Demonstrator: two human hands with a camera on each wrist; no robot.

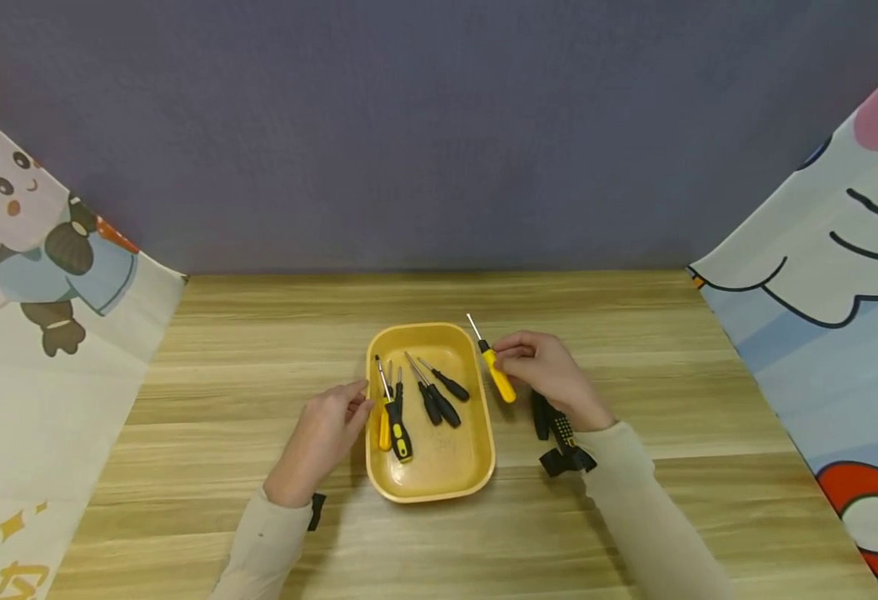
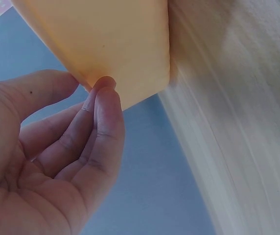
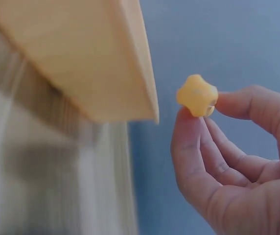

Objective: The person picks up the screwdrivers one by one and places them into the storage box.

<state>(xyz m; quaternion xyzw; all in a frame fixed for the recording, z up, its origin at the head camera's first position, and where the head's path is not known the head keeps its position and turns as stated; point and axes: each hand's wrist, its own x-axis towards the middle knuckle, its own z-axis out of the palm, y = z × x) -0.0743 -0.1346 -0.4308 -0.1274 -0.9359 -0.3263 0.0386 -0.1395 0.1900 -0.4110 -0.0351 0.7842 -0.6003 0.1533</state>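
A yellow screwdriver (image 1: 501,380) with a black collar and thin metal shaft is pinched between the thumb and fingertips of my right hand (image 1: 547,372). It is just outside the right rim of the yellow tray (image 1: 439,497), shaft pointing up and away. The ribbed handle end (image 3: 197,96) faces the right wrist camera. My left hand (image 1: 328,425) pinches the tray's left rim, fingers against the outer wall (image 2: 125,44). Inside lie several screwdrivers: a large black-and-yellow one (image 1: 397,433), a yellow-handled one (image 1: 384,429) partly beneath it, and black-handled ones (image 1: 445,408).
Under my right wrist lie black objects, one a plain black piece (image 1: 540,415) and one dotted yellow (image 1: 562,430), partly hidden by the wrist. The tray stands on a wood-grain table (image 1: 259,333). A grey-blue panel (image 1: 439,150) rises behind, and cartoon-printed sheets (image 1: 844,275) flank both sides.
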